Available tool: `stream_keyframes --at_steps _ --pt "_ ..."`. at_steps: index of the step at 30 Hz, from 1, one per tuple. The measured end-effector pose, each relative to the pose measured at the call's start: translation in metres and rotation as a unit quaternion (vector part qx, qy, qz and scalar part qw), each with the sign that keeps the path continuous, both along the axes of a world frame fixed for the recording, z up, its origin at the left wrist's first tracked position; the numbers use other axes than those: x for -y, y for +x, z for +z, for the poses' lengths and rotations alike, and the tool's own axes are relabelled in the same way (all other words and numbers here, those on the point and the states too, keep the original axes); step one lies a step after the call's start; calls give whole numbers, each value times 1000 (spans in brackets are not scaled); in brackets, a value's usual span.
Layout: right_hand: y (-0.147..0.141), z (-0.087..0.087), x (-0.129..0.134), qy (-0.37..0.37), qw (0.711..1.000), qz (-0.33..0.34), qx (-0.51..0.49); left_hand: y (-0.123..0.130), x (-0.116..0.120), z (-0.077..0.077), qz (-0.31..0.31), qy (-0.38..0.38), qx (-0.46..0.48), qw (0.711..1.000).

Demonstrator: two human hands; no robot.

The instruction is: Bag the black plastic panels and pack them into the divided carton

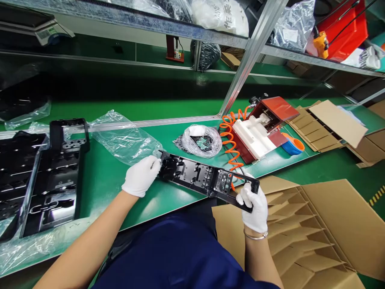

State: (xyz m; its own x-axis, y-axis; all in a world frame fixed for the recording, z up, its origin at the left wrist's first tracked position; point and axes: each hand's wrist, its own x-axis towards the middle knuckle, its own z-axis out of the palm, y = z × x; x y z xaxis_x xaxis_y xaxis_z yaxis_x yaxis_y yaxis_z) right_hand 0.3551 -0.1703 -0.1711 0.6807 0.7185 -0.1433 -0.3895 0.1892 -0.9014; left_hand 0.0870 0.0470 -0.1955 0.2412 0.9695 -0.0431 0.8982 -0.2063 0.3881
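Between my hands is a long black plastic housing, tilted down to the right above the front of the green bench. My left hand, in a white glove, pinches its left end. At the other end my right hand, also gloved, is wrapped round the frame beside a rectangular opening. Ribs, posts and small holes show on its upward face. Similar black housings lie on the bench to the left. Just behind the held one rests a clear bag with small dark parts in it.
A red and white bench fixture with a coiled orange air hose stands at right. Near it lie blue and orange tape rolls. An open carton with dividers sits low right. Plastic film covers part of the bench.
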Motion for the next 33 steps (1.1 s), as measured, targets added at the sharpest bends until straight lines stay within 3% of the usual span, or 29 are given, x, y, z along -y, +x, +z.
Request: stream_keyframes --at_steps 4,9,15,20,25,30,33 --pt "-2 4 -2 -2 1000 9 16 -1 1 -3 -3 28 28 999" --pt "-4 4 -4 19 999 -32 8 -6 9 -8 -99 -3 11 995" --pt "-7 1 -8 4 1000 6 10 -4 7 -1 -35 -5 25 999" --pt "-10 -3 -12 25 999 -35 4 -1 9 0 -95 -35 4 995" --pt "-15 -2 -13 12 1000 -1 19 -4 5 -8 -50 64 33 996" --pt "-18 -2 -17 32 998 -45 15 -1 3 -12 -130 60 22 989" --pt "-19 -4 -18 12 1000 -14 12 1 3 -13 -101 93 24 990"
